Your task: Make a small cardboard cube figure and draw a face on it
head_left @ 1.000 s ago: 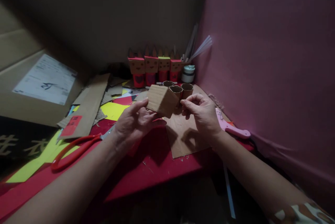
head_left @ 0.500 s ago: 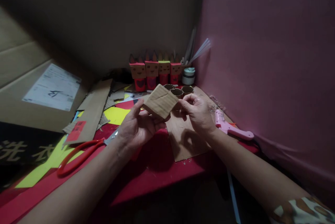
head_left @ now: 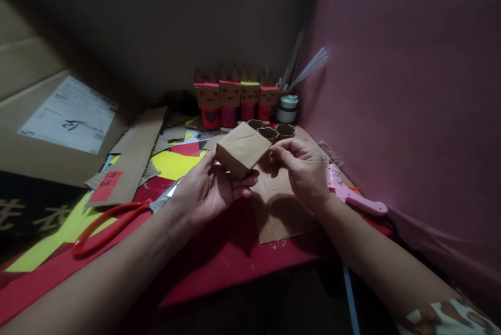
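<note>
A small brown cardboard box is held up over the table, tilted, with one corner toward me. My left hand grips it from the left, thumb on its near side and fingers underneath. At the box's right corner is my right hand, thumb and forefinger pinched together; whether they hold the corner or something tiny, I cannot make out. Just behind the box stand three cardboard tubes. Beneath my hands lies a flat cardboard sheet on the red tabletop.
Red-handled scissors lie by my left forearm, among yellow paper and cardboard scraps. A pink glue gun rests at right. Several cardboard figures line the back, beside a pale jar and glue sticks. A large carton stands left.
The box has tipped a little, so more of its near side wall shows. My right hand stays pinched by its corner. The view has shifted slightly.
</note>
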The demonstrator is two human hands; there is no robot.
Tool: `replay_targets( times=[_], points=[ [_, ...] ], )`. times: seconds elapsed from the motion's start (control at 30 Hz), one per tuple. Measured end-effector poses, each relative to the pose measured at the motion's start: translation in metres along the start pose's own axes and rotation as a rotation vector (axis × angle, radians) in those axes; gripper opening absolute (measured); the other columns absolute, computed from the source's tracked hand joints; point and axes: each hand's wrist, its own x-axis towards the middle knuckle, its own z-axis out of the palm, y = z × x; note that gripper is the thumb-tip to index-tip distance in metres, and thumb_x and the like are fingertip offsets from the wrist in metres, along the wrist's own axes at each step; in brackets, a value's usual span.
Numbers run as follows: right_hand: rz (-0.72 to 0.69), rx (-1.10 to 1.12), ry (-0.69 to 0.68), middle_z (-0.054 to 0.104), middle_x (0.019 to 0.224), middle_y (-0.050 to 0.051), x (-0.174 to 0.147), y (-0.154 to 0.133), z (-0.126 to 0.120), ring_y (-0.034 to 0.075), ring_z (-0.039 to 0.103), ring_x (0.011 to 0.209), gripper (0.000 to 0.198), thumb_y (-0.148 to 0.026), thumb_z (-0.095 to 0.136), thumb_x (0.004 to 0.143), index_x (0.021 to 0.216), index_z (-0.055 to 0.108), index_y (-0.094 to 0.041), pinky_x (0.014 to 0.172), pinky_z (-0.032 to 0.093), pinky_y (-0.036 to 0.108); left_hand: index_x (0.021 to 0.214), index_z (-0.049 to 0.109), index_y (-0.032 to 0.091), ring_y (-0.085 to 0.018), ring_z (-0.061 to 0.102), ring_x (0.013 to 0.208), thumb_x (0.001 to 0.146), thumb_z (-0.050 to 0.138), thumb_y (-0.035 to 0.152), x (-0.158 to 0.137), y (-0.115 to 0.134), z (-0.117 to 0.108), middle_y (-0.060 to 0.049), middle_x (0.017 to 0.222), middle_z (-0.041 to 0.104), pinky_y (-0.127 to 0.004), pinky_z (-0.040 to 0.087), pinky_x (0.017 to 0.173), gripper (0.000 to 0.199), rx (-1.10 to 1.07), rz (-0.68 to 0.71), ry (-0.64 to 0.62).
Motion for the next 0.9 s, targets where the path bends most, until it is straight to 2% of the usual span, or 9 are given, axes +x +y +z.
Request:
replay_targets(
  times=[0.1, 0.17, 0.23, 0.3, 0.47, 0.57, 0.7, 0.8, 0.9],
  points=[
    [-0.034, -0.035, -0.025, 0.071, 0.094, 0.004, -0.004, -0.002, 0.0, 0.017, 0.069, 0.083, 0.025, -0.042, 0.073, 0.085, 0.102, 0.068, -0.023, 0.074, 0.057, 0.031, 0.123, 0.063, 0.009, -0.027, 0.075, 0.065, 0.106, 0.027, 0.036, 0.001, -0.003, -0.001, -0.016, 0.087, 0.076, -0.036, 0.06, 0.057, 0.048, -0.003, 0.033, 0.034],
    [-0.012, -0.066, -0.085, 0.067, 0.114, 0.005, -0.006, -0.004, 0.002, 0.021, 0.067, 0.104, 0.054, -0.037, 0.084, 0.074, 0.121, 0.06, -0.027, 0.09, 0.055, 0.036, 0.121, 0.064, 0.008, -0.027, 0.076, 0.07, 0.105, 0.03, 0.034, 0.001, -0.005, -0.002, -0.016, 0.089, 0.076, -0.038, 0.062, 0.063, 0.046, -0.004, 0.049, 0.009],
    [0.038, -0.082, -0.155, 0.065, 0.119, 0.006, -0.006, -0.005, 0.006, 0.025, 0.064, 0.114, 0.076, -0.03, 0.091, 0.062, 0.128, 0.053, -0.027, 0.096, 0.053, 0.038, 0.121, 0.065, 0.009, -0.027, 0.076, 0.074, 0.104, 0.033, 0.031, 0.0, -0.008, -0.003, -0.015, 0.093, 0.077, -0.04, 0.062, 0.067, 0.042, -0.011, 0.067, -0.041],
    [0.079, -0.076, -0.189, 0.066, 0.121, 0.008, -0.005, -0.004, 0.008, 0.027, 0.062, 0.118, 0.076, -0.029, 0.09, 0.061, 0.127, 0.052, -0.025, 0.1, 0.051, 0.039, 0.119, 0.067, 0.01, -0.028, 0.076, 0.076, 0.104, 0.035, 0.033, 0.0, -0.009, -0.006, -0.015, 0.095, 0.078, -0.042, 0.063, 0.068, 0.042, 0.003, 0.055, -0.093],
    [0.211, 0.023, -0.1, 0.071, 0.11, 0.006, -0.001, -0.002, 0.006, 0.023, 0.066, 0.104, 0.051, -0.039, 0.083, 0.07, 0.113, 0.062, -0.022, 0.089, 0.054, 0.035, 0.114, 0.07, 0.009, -0.033, 0.076, 0.077, 0.099, 0.042, 0.057, 0.001, -0.006, -0.016, -0.02, 0.088, 0.078, -0.043, 0.062, 0.063, 0.058, 0.21, -0.069, -0.168],
    [0.323, 0.157, -0.122, 0.071, 0.094, 0.004, -0.002, 0.002, 0.003, 0.019, 0.067, 0.081, 0.043, -0.044, 0.081, 0.073, 0.104, 0.064, -0.021, 0.073, 0.057, 0.032, 0.113, 0.071, 0.015, -0.029, 0.075, 0.082, 0.089, 0.062, 0.061, 0.004, -0.006, -0.019, -0.013, 0.092, 0.078, -0.037, 0.062, 0.063, 0.053, 0.285, 0.077, -0.066],
    [0.405, 0.191, -0.146, 0.069, 0.083, 0.001, -0.004, 0.004, 0.002, 0.016, 0.065, 0.067, 0.04, -0.045, 0.082, 0.072, 0.1, 0.065, -0.022, 0.064, 0.057, 0.03, 0.113, 0.072, 0.019, -0.022, 0.072, 0.086, 0.082, 0.078, 0.042, 0.005, -0.009, -0.019, -0.009, 0.1, 0.077, -0.027, 0.057, 0.067, 0.039, 0.406, 0.184, -0.04],
    [0.409, 0.199, -0.181, 0.072, 0.103, 0.004, -0.005, 0.003, 0.002, 0.02, 0.071, 0.08, 0.054, -0.034, 0.088, 0.065, 0.113, 0.064, -0.025, 0.071, 0.06, 0.033, 0.116, 0.068, 0.018, -0.025, 0.071, 0.093, 0.076, 0.084, 0.032, 0.002, -0.01, -0.017, -0.009, 0.107, 0.076, -0.031, 0.056, 0.076, 0.045, 0.522, 0.25, -0.028],
    [0.378, 0.279, -0.232, 0.067, 0.129, 0.006, -0.005, 0.004, 0.001, 0.024, 0.071, 0.101, 0.076, -0.026, 0.091, 0.059, 0.128, 0.059, -0.03, 0.084, 0.06, 0.036, 0.122, 0.06, 0.02, -0.03, 0.065, 0.109, 0.066, 0.09, 0.027, -0.001, -0.008, -0.016, -0.009, 0.118, 0.07, -0.035, 0.052, 0.088, 0.065, 0.713, 0.458, 0.116]
  ],
)
